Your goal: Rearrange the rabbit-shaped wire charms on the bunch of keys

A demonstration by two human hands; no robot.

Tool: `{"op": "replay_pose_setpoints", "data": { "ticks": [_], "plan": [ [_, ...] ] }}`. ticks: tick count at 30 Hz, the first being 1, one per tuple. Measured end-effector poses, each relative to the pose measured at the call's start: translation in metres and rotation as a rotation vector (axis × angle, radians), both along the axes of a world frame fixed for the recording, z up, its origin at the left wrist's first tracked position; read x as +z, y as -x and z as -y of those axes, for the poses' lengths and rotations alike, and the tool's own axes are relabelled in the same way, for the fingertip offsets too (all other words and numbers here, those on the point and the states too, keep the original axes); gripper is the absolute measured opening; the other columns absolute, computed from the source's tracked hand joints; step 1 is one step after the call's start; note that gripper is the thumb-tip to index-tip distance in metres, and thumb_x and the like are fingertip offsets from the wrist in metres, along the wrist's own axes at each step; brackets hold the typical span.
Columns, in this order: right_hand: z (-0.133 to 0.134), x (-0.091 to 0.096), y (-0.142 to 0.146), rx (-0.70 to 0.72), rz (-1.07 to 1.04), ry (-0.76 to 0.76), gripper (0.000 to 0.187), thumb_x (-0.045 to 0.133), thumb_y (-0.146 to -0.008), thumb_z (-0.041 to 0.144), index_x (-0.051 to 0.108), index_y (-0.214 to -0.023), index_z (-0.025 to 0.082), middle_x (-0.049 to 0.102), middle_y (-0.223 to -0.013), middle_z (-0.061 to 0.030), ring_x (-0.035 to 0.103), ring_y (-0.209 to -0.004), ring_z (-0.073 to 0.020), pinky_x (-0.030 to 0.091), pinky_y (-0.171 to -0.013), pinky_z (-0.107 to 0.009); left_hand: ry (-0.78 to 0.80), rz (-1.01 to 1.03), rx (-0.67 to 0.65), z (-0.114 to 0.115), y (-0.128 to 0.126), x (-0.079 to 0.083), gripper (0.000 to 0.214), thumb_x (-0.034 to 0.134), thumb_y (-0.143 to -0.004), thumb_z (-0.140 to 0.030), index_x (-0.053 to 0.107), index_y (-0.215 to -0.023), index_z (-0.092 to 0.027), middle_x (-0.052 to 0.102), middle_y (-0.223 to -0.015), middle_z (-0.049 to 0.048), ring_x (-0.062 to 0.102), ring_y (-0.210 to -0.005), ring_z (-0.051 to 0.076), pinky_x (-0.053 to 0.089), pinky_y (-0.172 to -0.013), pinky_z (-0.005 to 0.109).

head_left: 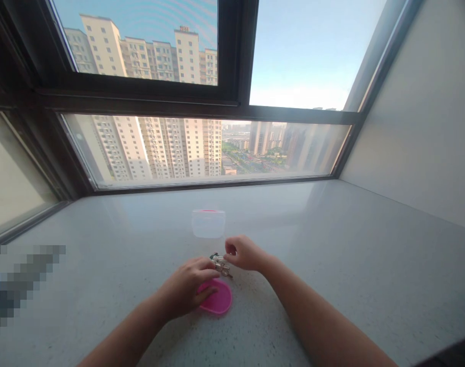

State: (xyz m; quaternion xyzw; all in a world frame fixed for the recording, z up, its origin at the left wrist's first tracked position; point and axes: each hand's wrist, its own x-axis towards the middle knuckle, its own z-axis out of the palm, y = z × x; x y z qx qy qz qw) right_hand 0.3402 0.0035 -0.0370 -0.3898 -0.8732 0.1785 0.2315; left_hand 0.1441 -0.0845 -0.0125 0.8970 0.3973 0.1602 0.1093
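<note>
A small bunch of silvery metal pieces, seemingly keys (222, 267), lies on the pale speckled counter between my hands. My left hand (190, 286) is open, palm down, its fingers stretched out at the near left side of the bunch. Its thumb lies apart from them, over a pink oval lid (222, 302). My right hand (244, 253) is closed, thumb and fingers pinched together at the right edge of the bunch. What sits between those fingertips is too small to make out. Just beyond the bunch stands a translucent plastic container (208, 225) with a pink-red mark along its top.
The pale counter (332, 244) runs back to a dark-framed window (301, 116), with tall buildings outside. A white wall (419, 117) bounds the right side. At the far left edge is a pixelated patch (18, 283).
</note>
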Motion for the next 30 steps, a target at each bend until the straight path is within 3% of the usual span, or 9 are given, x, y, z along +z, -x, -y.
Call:
{"op": "replay_pose_setpoints", "data": {
  "ticks": [3,6,10,12,16,20,25,30],
  "plan": [
    [0.006,0.004,-0.006,0.028,0.040,0.027,0.020,0.062,-0.068,0.034,0.059,-0.062,0.014,0.053,-0.053,0.0022,0.039,-0.048,-0.0073,0.022,-0.047,-0.021,-0.009,-0.045,-0.049,0.001,-0.002,0.001,0.028,0.060,-0.074,-0.025,0.063,-0.101,-0.030,0.058,-0.113,0.0030,0.053,-0.099,0.024,0.040,-0.087,0.034],
    [0.010,0.007,-0.007,0.048,0.100,0.056,0.031,0.068,-0.060,0.045,0.061,-0.059,0.015,0.052,-0.050,0.0026,0.037,-0.046,-0.0070,0.021,-0.046,-0.021,-0.014,-0.047,-0.054,0.001,0.000,0.002,0.032,0.064,-0.070,-0.025,0.063,-0.101,-0.031,0.055,-0.119,0.0029,0.049,-0.106,0.025,0.037,-0.092,0.037],
    [0.010,0.005,-0.004,0.038,0.181,0.061,0.030,0.071,-0.054,0.044,0.062,-0.054,0.016,0.049,-0.044,0.0034,0.034,-0.042,-0.0067,0.020,-0.045,-0.023,-0.001,0.021,-0.014,-0.003,0.006,0.001,0.020,0.065,-0.069,-0.026,0.066,-0.089,-0.026,0.056,-0.116,0.0043,0.050,-0.105,0.025,0.037,-0.093,0.036],
    [0.010,0.003,-0.003,0.044,0.198,0.055,0.022,0.069,-0.057,0.037,0.061,-0.053,0.016,0.048,-0.044,0.0037,0.033,-0.041,-0.0067,0.020,-0.045,-0.023,-0.011,0.076,0.066,-0.010,0.012,-0.002,0.017,0.059,-0.074,-0.027,0.065,-0.089,-0.024,0.058,-0.111,0.0059,0.052,-0.101,0.023,0.039,-0.090,0.034],
    [0.009,0.001,-0.002,0.063,0.218,0.052,0.012,0.062,-0.058,0.024,0.058,-0.051,0.016,0.046,-0.044,0.0042,0.034,-0.042,-0.0070,0.021,-0.045,-0.022,-0.051,0.203,0.358,-0.029,0.030,-0.015,0.018,0.049,-0.079,-0.020,0.063,-0.090,-0.019,0.061,-0.092,0.0060,0.058,-0.084,0.019,0.044,-0.077,0.028],
    [0.007,0.003,-0.003,0.056,0.142,0.076,0.006,0.057,-0.060,0.018,0.057,-0.055,0.015,0.047,-0.048,0.0043,0.035,-0.046,-0.0070,0.022,-0.046,-0.021,0.040,0.200,0.417,-0.036,0.039,-0.023,0.013,0.055,-0.074,-0.025,0.064,-0.082,-0.019,0.060,-0.086,0.0038,0.058,-0.072,0.017,0.045,-0.068,0.027],
    [0.004,0.001,0.001,0.002,-0.026,0.100,0.008,0.055,-0.067,0.021,0.055,-0.063,0.013,0.051,-0.054,0.0033,0.039,-0.050,-0.0070,0.026,-0.048,-0.019,0.063,0.189,0.345,-0.034,0.032,-0.024,0.007,0.060,-0.068,-0.023,0.064,-0.073,-0.019,0.058,-0.083,0.0030,0.057,-0.080,0.019,0.042,-0.074,0.028],
    [0.002,-0.009,0.008,-0.054,-0.251,0.134,0.009,0.054,-0.070,0.023,0.053,-0.068,0.014,0.049,-0.056,0.0036,0.040,-0.050,-0.0073,0.027,-0.046,-0.018,0.127,0.205,0.404,-0.037,0.029,-0.028,0.001,0.059,-0.067,-0.017,0.061,-0.066,-0.018,0.058,-0.080,0.0027,0.056,-0.081,0.019,0.041,-0.075,0.029]
  ]
}}
